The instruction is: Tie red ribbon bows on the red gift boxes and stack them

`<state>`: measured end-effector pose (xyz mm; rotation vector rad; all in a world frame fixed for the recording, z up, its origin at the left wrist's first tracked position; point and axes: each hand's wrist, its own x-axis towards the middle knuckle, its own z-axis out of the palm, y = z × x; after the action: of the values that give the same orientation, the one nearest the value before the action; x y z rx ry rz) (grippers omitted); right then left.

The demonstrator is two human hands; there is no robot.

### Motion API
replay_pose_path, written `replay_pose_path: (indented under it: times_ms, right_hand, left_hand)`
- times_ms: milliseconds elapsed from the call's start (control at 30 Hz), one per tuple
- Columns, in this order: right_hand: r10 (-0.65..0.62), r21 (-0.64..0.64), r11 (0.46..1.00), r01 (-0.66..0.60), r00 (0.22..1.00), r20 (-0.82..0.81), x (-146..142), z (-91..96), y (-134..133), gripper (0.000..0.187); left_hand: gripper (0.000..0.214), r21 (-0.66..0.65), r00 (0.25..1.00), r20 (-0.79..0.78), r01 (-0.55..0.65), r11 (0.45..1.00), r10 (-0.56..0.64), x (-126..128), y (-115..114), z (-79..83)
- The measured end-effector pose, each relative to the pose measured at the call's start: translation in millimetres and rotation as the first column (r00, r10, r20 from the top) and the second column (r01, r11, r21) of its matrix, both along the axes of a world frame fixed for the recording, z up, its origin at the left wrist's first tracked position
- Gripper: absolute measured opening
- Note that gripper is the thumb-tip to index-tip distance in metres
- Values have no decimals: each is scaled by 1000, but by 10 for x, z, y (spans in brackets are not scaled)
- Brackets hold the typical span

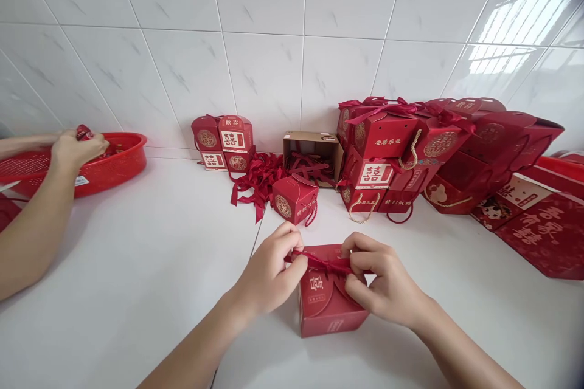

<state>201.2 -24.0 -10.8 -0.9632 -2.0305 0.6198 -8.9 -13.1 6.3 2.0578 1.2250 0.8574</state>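
Observation:
A small red gift box (326, 304) stands on the white counter in front of me. A thin red ribbon (325, 264) runs across its top. My left hand (269, 276) pinches the ribbon at the box's left edge. My right hand (383, 282) pinches the ribbon at the right edge. Both hands are closed on the ribbon, with fingers curled over the box's top.
Another person's hand (75, 149) reaches into a red plastic basket (114, 161) at far left. By the tiled wall lie a pile of loose red ribbons (255, 176), an open cardboard box (312, 155), a single red box (294, 199) and stacks of red gift boxes (392, 152).

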Motion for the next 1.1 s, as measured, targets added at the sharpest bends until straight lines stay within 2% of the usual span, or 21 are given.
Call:
replay_pose_path:
  times_ms: [133, 333, 567, 833, 1000, 1100]
  right_hand:
    - [-5, -15, 1000, 5, 1000, 7, 37, 4, -8, 23]
    - [-39, -62, 997, 37, 999, -22, 30, -9, -25, 24]
    - [-57, -74, 996, 55, 998, -24, 62, -15, -35, 23]
    - [-58, -85, 994, 69, 990, 125, 204, 45, -28, 24]
    - [-73, -20, 997, 81, 965, 252, 237, 58, -36, 24]
    - [-194, 142, 976, 166, 958, 213, 189, 9, -31, 22]
  left_hand:
    - [22, -44, 999, 1, -36, 998, 37, 8, 6, 11]
    - [24, -27, 999, 39, 30, 999, -28, 1, 4, 11]
    - [44, -8, 999, 27, -40, 999, 40, 23, 39, -52]
    - [41, 30, 999, -16, -35, 999, 35, -7, 67, -49]
    - [40, 52, 1000, -3, -25, 998, 25, -22, 91, -4]
    - [40, -14, 997, 73, -17, 1000, 18, -20, 103, 7]
